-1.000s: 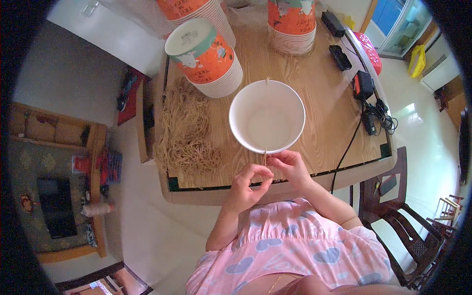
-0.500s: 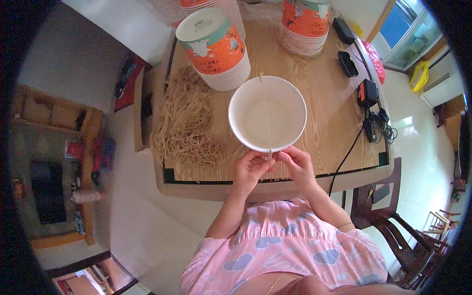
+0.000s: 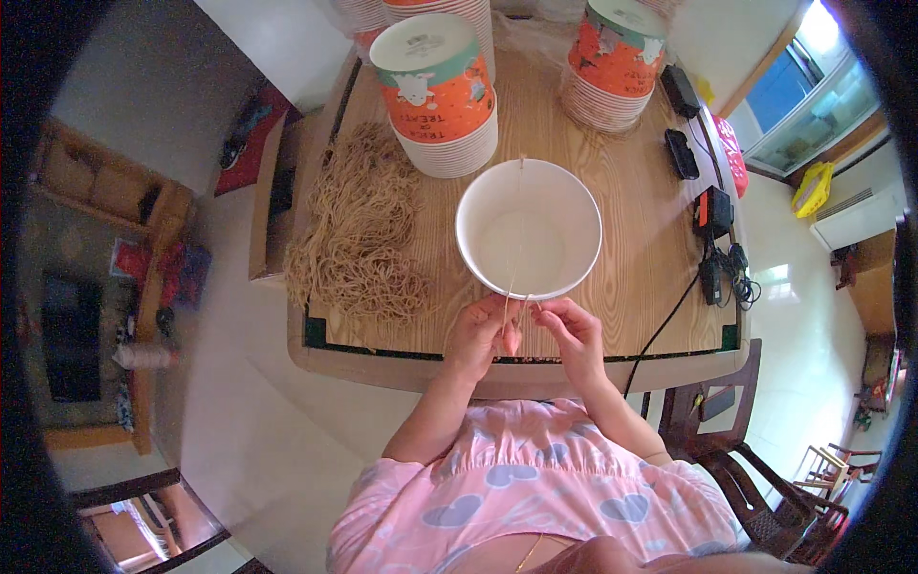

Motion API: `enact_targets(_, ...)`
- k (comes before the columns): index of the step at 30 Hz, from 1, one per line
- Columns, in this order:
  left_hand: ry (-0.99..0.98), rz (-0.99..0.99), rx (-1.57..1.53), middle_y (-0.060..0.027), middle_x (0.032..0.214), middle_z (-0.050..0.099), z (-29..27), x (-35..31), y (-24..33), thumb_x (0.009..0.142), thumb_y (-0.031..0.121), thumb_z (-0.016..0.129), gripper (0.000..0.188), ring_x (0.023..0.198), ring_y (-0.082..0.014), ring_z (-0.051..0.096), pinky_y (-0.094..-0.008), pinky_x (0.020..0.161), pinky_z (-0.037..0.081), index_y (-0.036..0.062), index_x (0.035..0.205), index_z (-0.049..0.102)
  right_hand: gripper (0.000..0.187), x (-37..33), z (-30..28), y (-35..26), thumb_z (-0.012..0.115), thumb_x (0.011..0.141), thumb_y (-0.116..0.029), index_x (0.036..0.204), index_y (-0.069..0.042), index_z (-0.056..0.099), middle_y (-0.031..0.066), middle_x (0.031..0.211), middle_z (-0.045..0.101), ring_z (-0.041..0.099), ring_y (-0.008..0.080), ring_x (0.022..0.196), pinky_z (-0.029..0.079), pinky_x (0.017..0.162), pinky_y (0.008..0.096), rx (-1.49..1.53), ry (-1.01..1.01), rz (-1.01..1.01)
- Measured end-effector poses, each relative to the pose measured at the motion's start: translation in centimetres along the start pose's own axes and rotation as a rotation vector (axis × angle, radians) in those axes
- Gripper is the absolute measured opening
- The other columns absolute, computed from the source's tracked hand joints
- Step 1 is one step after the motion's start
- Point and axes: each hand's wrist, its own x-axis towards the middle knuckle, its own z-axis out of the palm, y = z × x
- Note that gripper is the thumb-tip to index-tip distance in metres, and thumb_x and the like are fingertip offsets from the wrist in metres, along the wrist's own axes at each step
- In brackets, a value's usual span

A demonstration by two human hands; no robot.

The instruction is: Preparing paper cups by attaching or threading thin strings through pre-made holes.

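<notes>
A white paper bucket point(image 3: 577, 230) stands mouth up at the table's near edge. A thin tan string point(image 3: 523, 177) runs over its far rim and crosses the opening to the near rim. Just below that near rim, my left hand point(image 3: 476, 333) pinches the string, a strand of it passing down over the fingers. My right hand point(image 3: 577, 333) is closed in a pinch on a short string end beside the left. The bucket partly hides my fingertips. Left of the bucket lies a loose heap of tan strings point(image 3: 359, 230).
Behind the heap stands an upside-down stack of orange and green paper buckets point(image 3: 435, 96). Another stack point(image 3: 615, 72) is at the back right. Black adapters point(image 3: 713, 212) and a cable point(image 3: 660, 330) line the right edge. A dark wooden chair point(image 3: 712, 411) stands at the near right.
My hands have moved slightly apart, and the string strands now show separately at the near rim. The whole view has shifted a little.
</notes>
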Motion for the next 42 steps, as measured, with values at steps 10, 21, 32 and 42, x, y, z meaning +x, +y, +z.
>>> enact_targets(10, -0.019, -0.083, 0.074, -0.0003, 0.059, 0.055, 0.1, 0.0, 0.0, 0.08, 0.023, 0.063, 0.027, 0.041, -0.0071, 0.046, -0.0204, 0.04, 0.037, -0.0001, 0.095, 0.061, 0.005, -0.3, 0.1, 0.2, 0.06, 0.081, -0.004, 0.083, 0.0, 0.057, 0.0003, 0.078, 0.056, 0.052, 0.0067, 0.075, 0.042, 0.068, 0.0204, -0.114, -0.022, 0.025)
enact_targets(21, -0.02, 0.054, 0.074, -0.0051, 0.071, 0.058, 1.2, -0.7, 0.4, 0.081, 0.005, 0.056, 0.01, 0.058, -0.0126, 0.056, -0.0247, 0.055, 0.045, -0.0002, 0.089, 0.057, 0.007, -0.7, -0.3, -1.6, 0.061, 0.08, -0.005, 0.083, 0.0, 0.057, 0.0005, 0.077, 0.058, 0.052, 0.0064, 0.073, 0.043, 0.066, 0.0202, -0.248, 0.021, 0.026)
enact_targets(32, 0.042, 0.179, 0.286, -0.0045, 0.076, 0.058, 2.0, -1.3, 0.1, 0.076, -0.004, 0.058, 0.014, 0.068, -0.0117, 0.059, -0.0258, 0.06, 0.048, 0.0005, 0.088, 0.052, 0.006, -0.8, 0.1, -2.4, 0.059, 0.083, -0.005, 0.083, 0.0, 0.056, 0.0009, 0.076, 0.059, 0.054, 0.0062, 0.07, 0.043, 0.062, 0.0191, 0.056, -0.033, 0.094)
enact_targets(42, 0.105, 0.546, 1.061, -0.0107, 0.083, 0.066, 1.8, -1.6, 0.8, 0.072, 0.001, 0.064, 0.014, 0.079, -0.0173, 0.063, -0.0275, 0.07, 0.049, 0.0012, 0.086, 0.065, 0.007, -0.4, 0.3, -1.9, 0.06, 0.08, -0.002, 0.086, 0.001, 0.059, 0.0023, 0.08, 0.06, 0.056, 0.0084, 0.074, 0.045, 0.065, 0.0214, -0.126, 0.052, -0.041)
